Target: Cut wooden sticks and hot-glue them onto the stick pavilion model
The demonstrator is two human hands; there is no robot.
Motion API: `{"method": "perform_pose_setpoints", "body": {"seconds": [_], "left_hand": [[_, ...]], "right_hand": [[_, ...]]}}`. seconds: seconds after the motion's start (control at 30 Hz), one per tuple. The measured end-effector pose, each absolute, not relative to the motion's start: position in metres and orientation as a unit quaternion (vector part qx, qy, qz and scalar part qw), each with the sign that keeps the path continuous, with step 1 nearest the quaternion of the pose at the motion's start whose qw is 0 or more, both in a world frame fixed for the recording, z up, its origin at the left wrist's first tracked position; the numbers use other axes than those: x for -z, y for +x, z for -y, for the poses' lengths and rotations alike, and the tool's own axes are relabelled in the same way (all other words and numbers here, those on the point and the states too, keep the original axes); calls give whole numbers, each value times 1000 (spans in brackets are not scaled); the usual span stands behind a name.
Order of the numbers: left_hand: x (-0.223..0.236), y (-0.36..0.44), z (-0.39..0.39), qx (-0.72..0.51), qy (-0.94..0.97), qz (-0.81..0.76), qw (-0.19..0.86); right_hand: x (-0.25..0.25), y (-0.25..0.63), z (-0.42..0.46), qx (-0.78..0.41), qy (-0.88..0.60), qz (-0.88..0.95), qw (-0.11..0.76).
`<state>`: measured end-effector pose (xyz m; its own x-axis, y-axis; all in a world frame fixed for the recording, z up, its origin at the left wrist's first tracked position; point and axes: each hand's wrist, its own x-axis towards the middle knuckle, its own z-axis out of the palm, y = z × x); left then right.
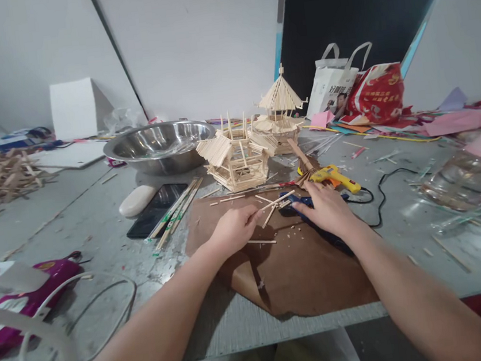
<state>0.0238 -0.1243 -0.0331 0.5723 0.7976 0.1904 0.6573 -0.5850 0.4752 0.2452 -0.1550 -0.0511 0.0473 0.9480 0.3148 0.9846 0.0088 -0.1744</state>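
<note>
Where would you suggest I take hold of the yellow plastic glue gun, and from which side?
I'd take the yellow plastic glue gun by its handle, coming from the right, since the handle points out that way. Mind the thin black cord looping beside the handle's end; it might snag.

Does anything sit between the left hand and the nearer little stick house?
Yes, but only low clutter: short loose sticks lie on the brown sheet between the left hand and the stick house. Nothing tall stands there.
</note>
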Motion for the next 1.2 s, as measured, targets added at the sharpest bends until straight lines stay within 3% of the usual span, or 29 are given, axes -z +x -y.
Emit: {"method": "perform_pose_setpoints", "body": {"seconds": [0.1,0.17,0.33,0.87,1.0,1.2], "left_hand": [[34,25,125,-167,870,-439,147],[33,28,127,-149,871,-453,122],[32,35,135,-104,874,-467,85],[32,38,143,-40,873,-486,11],[29,35,137,-37,860,-509,-1],[31,35,130,-38,852,-522,12]], "right_hand": [[44,233,158,98,-654,693,288],[41,223,162,108,-594,736,307],[41,203,168,73,-525,815,234],[42,194,179,97,-650,744,125],[41,199,175,65,-659,737,135],[46,208,165,-68,-636,731,238]]}}
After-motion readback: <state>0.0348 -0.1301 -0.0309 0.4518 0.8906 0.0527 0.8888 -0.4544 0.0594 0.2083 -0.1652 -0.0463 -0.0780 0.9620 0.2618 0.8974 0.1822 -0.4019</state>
